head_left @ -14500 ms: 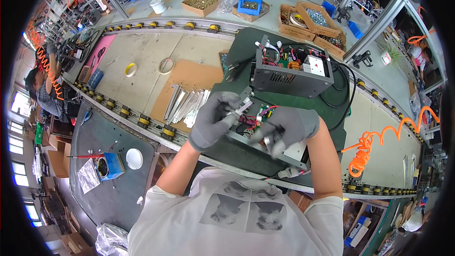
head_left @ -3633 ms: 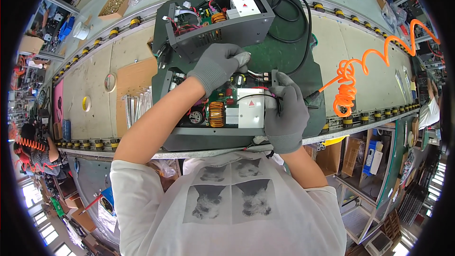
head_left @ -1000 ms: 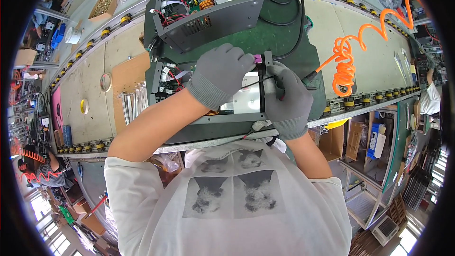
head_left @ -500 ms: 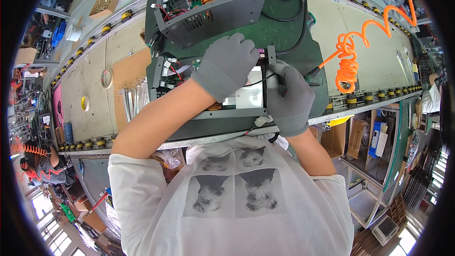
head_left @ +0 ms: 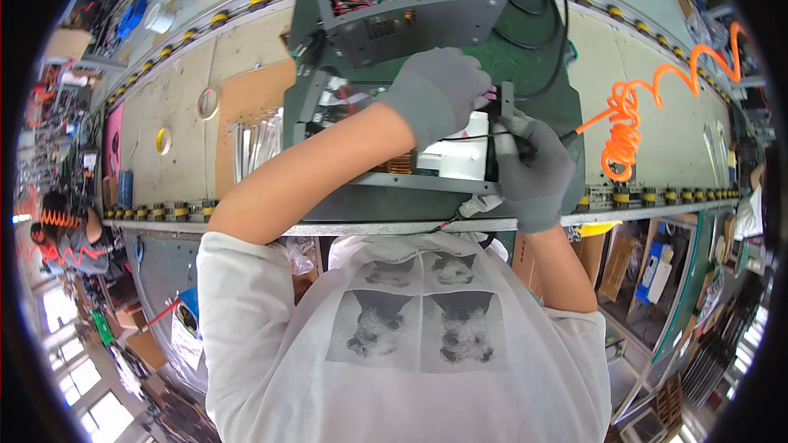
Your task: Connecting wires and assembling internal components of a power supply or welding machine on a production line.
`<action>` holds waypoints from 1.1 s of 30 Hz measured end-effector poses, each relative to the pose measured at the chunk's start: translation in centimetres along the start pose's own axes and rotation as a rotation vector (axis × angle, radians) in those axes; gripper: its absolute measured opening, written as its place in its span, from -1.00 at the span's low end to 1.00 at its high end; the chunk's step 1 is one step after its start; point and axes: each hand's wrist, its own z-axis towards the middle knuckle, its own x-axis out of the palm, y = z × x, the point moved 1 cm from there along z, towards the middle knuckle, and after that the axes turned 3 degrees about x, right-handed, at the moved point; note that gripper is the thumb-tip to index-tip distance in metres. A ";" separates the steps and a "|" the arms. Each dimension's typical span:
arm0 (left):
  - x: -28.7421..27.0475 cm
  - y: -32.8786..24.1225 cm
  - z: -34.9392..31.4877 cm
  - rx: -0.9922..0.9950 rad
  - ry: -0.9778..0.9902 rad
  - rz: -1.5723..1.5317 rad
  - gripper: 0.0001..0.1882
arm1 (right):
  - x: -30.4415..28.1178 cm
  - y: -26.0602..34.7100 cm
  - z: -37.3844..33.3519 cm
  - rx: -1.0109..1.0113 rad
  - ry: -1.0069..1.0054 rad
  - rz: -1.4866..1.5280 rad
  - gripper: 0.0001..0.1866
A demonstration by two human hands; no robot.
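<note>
Since an earlier head view, our left hand [head_left: 439, 90] has been moving rightward, nearing our right hand [head_left: 535, 168]. Head view, now: an uncovered chassis [head_left: 410, 183] is lying beneath our left hand and beside our right. We are curling the left fingers near a pink connector [head_left: 491, 94] and bending the right ones at the end plate [head_left: 507, 100]; whether either hand is gripping, we cannot tell. Beyond our left hand, a second unit [head_left: 419, 25] is standing.
</note>
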 end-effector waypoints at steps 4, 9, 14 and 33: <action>-5.3 2.7 -1.4 -0.075 -0.295 -0.194 -0.75 | -1.6 1.1 1.3 -0.080 0.076 -0.099 -0.84; -9.9 5.2 -7.1 -0.346 -0.337 -0.168 -0.72 | -2.0 3.8 3.8 -0.337 0.180 -0.081 -0.76; -9.2 5.2 -12.5 -0.534 -0.243 -0.587 -0.81 | 1.6 6.8 7.6 -0.727 -0.133 -0.177 -0.64; -7.2 3.2 -17.4 -0.582 -0.474 -0.749 -0.83 | 11.6 8.7 4.8 0.017 1.210 0.267 -0.76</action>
